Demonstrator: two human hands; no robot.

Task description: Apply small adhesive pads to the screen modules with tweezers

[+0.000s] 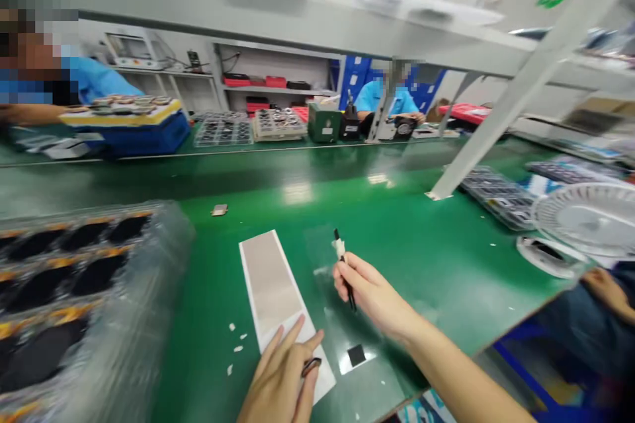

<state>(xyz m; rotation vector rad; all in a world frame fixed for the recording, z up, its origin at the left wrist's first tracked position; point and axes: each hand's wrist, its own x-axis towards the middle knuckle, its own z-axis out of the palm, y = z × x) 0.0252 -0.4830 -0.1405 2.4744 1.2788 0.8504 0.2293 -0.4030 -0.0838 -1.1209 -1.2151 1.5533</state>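
My left hand point(288, 370) lies over the near end of a long white-edged strip sheet point(270, 274) with a greyish-beige face. Its fingers are stretched over the sheet, and between thumb and forefinger sits a small dark oval piece point(311, 367), its kind unclear. My right hand point(367, 287) is closed around slim black tweezers point(351, 296), wrapped with whitish tape near the top, held above the green mat right of the strip. Below that hand, a small black square point(356, 355) lies on a clear sheet with a white patch.
Stacked clear trays point(149, 317) of black parts fill the left. White scraps point(238, 349) and a small metallic piece point(219, 210) lie on the green table point(208, 277). A slanted post point(486, 119), dark trays point(496, 195) and a white reel point(585, 218) stand right. Co-workers sit across.
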